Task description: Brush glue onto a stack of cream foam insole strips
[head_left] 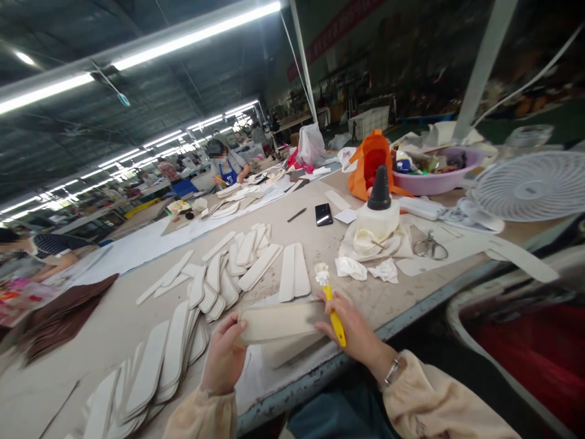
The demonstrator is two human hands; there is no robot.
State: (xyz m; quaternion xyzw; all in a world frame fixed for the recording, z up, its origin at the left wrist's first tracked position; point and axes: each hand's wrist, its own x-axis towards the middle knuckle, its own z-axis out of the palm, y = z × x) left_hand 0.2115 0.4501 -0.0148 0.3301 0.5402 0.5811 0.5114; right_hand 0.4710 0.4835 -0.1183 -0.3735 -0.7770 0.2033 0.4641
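My left hand (225, 353) grips the left end of a long cream strip (281, 322) with rounded corners, held just above the table's front edge. At its other end, my right hand (350, 323) is closed round a yellow-handled brush (336, 320) and also touches the strip. White paste coats the bristles, which point away from me. Beneath the held strip lies another pale piece (297, 349) on white paper. Two similar strips (294, 271) rest just beyond. To the left, overlapping strips (173, 347) spread in a long row.
A white bottle with a black cone cap (379, 210) stands at right, near crumpled tissues (351, 268), scissors (430, 247) and a phone (323, 214). Farther back are an orange bag (371, 164), a purple basin (439, 180) and a fan (530, 186). Co-workers sit at the left and far side.
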